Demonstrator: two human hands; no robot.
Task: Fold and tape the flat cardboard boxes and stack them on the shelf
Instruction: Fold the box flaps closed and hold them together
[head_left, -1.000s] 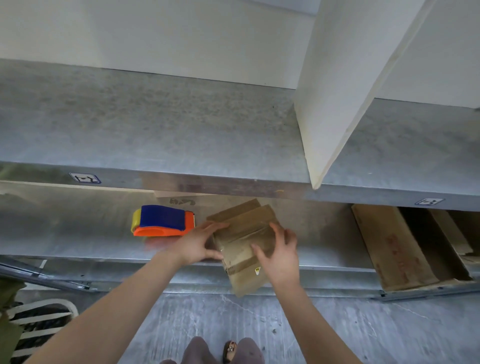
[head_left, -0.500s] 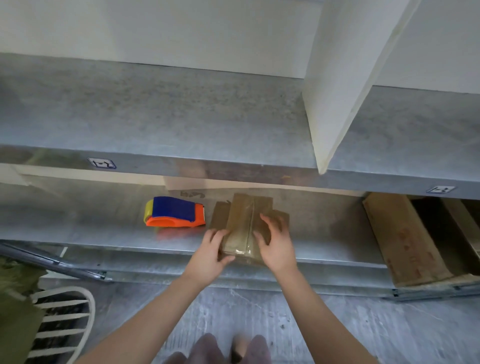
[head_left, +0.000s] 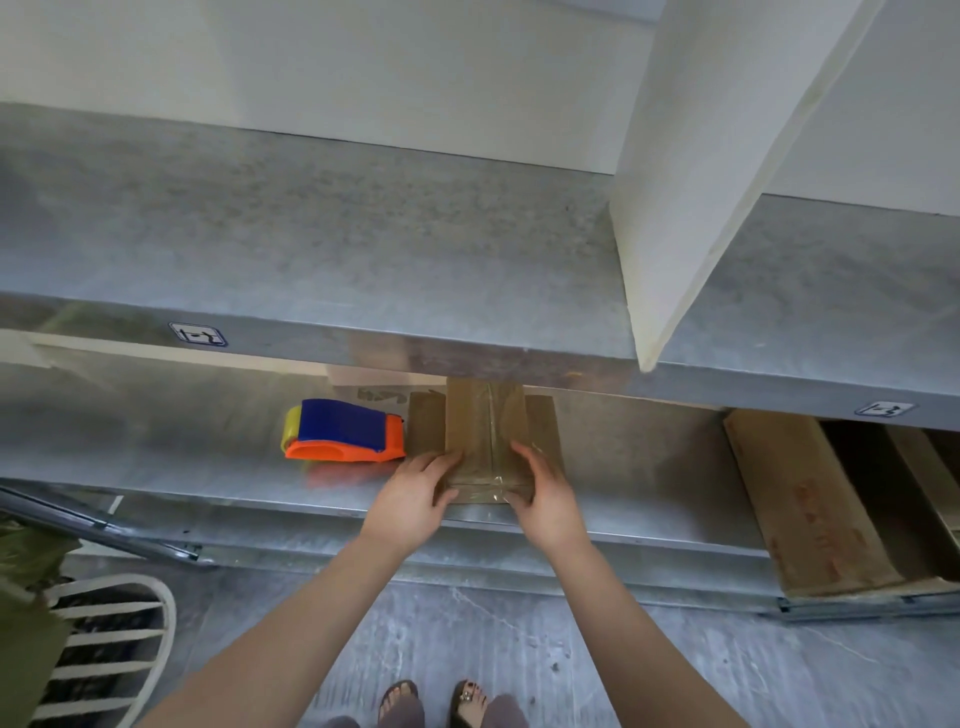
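Observation:
A small brown cardboard box (head_left: 485, 431) with clear tape along its top seam stands on the lower metal shelf (head_left: 208, 457), its side flaps spread to left and right. My left hand (head_left: 415, 499) grips the box's near left corner. My right hand (head_left: 545, 499) holds its near right corner. A blue and orange tape dispenser (head_left: 345, 431) lies on the shelf just left of the box, close to my left hand. The box's far end is hidden under the upper shelf.
The upper metal shelf (head_left: 311, 260) overhangs the box, with a white divider panel (head_left: 691, 182) standing on it. Large flat cardboard pieces (head_left: 800, 499) lean in the lower shelf at the right. A white wire rack (head_left: 109, 649) stands on the floor at lower left.
The box was tilted and held off the shelf edge; both hands turned it square and pushed it back onto the lower shelf. The view has moved closer.

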